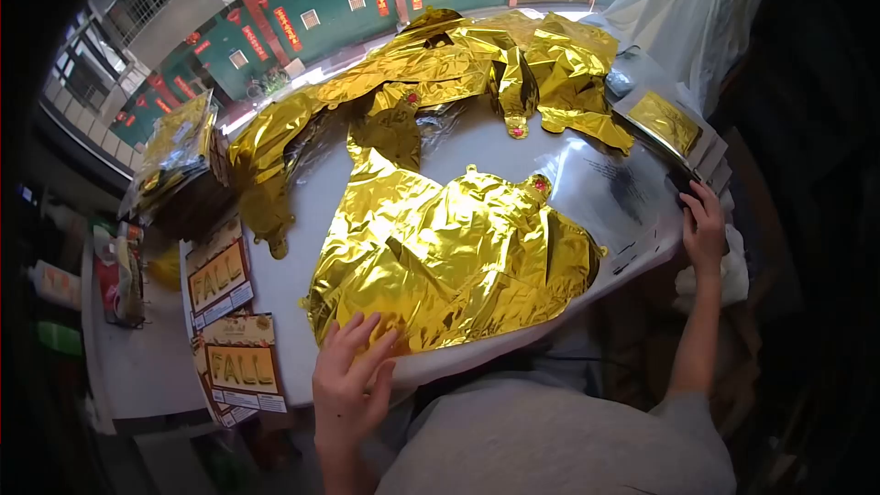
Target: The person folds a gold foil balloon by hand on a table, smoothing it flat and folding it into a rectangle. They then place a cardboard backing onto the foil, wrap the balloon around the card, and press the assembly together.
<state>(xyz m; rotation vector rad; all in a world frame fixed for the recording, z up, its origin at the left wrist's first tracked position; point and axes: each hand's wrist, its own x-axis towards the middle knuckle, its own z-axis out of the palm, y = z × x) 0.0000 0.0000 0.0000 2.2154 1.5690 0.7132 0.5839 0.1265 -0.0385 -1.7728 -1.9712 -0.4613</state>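
Observation:
A crinkled gold foil balloon (449,257), flat and uninflated, covers the middle of the table in front of me. My left hand (353,385) is at its near left edge, fingers spread, the fingertips overlapping the foil. Out to the right, my right hand (704,229) reaches to the table's right side, its fingers apart and the tips at the dark edge of a stack of clear plastic packs (720,160). A gold foil piece in its wrapper (665,124) lies on top of that stack.
More flat gold foil balloons (412,69) are heaped along the table's far side. Printed FALL cards (243,365) overlap at the left edge, below a pile of packaged foil (179,151). A clear plastic bag (600,188) lies right of the middle. White sheer cloth (687,9) hangs at the back right.

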